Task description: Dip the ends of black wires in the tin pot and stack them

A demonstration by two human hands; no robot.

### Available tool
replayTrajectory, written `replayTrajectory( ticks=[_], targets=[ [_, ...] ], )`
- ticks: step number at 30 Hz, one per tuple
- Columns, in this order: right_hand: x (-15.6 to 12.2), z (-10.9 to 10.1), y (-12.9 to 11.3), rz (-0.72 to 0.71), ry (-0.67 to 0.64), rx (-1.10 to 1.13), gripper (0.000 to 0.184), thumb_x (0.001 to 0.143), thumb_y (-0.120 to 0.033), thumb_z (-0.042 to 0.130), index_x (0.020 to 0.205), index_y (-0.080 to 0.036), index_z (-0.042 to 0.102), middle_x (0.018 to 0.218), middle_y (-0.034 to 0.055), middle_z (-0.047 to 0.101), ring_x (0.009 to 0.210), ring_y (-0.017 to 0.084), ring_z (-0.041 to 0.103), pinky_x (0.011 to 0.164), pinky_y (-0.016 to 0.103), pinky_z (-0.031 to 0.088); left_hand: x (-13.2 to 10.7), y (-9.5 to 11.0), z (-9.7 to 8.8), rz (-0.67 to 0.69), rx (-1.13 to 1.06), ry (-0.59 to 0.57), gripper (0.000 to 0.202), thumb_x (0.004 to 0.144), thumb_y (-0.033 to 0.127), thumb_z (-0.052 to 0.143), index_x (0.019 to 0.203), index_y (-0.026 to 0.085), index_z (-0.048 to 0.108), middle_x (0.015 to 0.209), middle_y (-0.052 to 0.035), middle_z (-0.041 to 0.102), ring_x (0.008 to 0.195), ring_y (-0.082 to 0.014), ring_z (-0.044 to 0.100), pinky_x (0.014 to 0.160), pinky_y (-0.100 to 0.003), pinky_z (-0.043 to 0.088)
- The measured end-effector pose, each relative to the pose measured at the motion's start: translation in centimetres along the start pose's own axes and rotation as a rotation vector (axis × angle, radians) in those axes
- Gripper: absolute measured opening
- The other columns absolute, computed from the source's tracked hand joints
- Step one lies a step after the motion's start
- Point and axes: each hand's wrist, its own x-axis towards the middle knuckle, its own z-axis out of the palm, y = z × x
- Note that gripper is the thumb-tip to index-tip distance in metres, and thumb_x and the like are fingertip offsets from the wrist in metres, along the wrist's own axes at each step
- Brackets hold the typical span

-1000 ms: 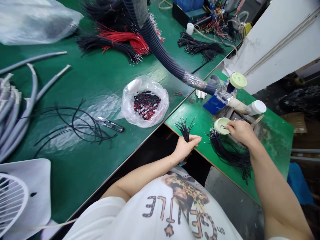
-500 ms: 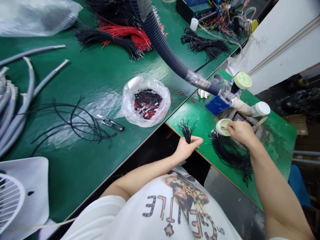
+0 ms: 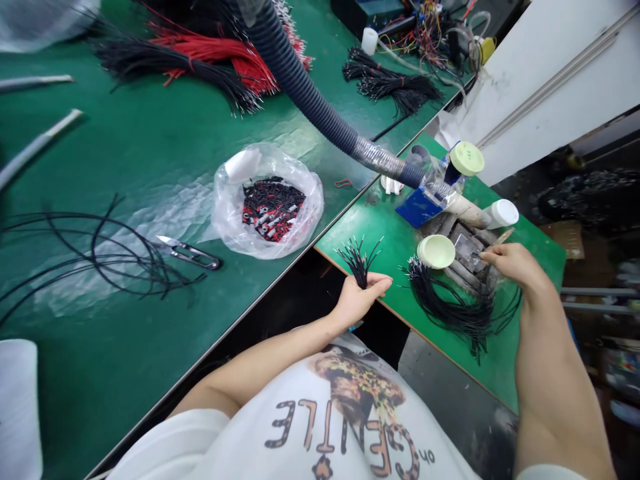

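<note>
My left hand [image 3: 359, 299] is closed around a small bundle of short black wires [image 3: 357, 257], whose ends fan up over the edge of the small green table [image 3: 530, 253]. My right hand [image 3: 514, 264] pinches a few black wires, their tips held over the grey metal block [image 3: 467, 252] to the right of a pale green round dish [image 3: 437, 251]. A loose heap of black wires [image 3: 457, 311] lies on the small table between my hands.
A dark corrugated hose [image 3: 300, 80] runs down to a blue block [image 3: 419, 205]. A clear bag of red and black parts [image 3: 270, 208], snips [image 3: 187, 252] and looped black wires [image 3: 100, 257] lie on the big green table. Red and black wire bundles [image 3: 200, 53] lie farther back.
My right hand has moved right, from the pale green dish to the grey metal block, taking its wires along. The left hand stays put. The view has swung slightly.
</note>
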Motion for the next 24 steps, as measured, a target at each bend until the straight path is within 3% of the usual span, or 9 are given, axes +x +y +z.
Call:
replayTrajectory(
  ticks=[6,17,21,24],
  targets=[
    [2.0,1.5,0.5,0.059,0.003,-0.008,0.023,0.083,-0.026,0.067,0.074,-0.008,0.078,0.077,0.0147,0.071,0.067,0.015,0.053,0.066,0.032,0.032,0.0,-0.2,0.0,0.008,0.021,0.008,0.041,0.067,0.050,0.083,0.084,0.012,0.080,0.054,-0.0009,0.061,0.046,-0.0089,0.045,0.047,-0.023,0.036],
    [3.0,1.9,-0.2,0.067,-0.086,-0.113,0.027,0.088,-0.028,0.061,0.088,-0.008,0.079,0.089,0.0150,0.073,0.074,0.016,0.056,0.067,0.028,0.033,0.0,0.0,0.1,-0.009,0.015,0.019,0.041,0.066,0.049,0.084,0.083,0.012,0.080,0.054,-0.0010,0.061,0.047,-0.0091,0.046,0.047,-0.023,0.038],
    [2.0,0.9,-0.7,0.058,-0.075,-0.185,0.029,0.092,-0.032,0.058,0.094,-0.012,0.079,0.098,0.0152,0.074,0.083,0.018,0.059,0.068,0.028,0.033,0.0,0.0,0.1,-0.006,0.016,0.012,0.041,0.066,0.049,0.083,0.083,0.013,0.080,0.053,-0.0010,0.061,0.046,-0.0091,0.046,0.047,-0.023,0.037],
    [-0.6,-0.9,-0.6,0.097,-0.017,-0.264,0.032,0.094,-0.037,0.054,0.098,-0.015,0.077,0.108,0.0172,0.073,0.088,0.022,0.060,0.067,0.031,0.030,0.0,0.0,0.0,-0.005,0.024,0.016,0.041,0.066,0.050,0.083,0.084,0.012,0.080,0.053,-0.0011,0.061,0.045,-0.0084,0.044,0.045,-0.023,0.034]
  ],
)
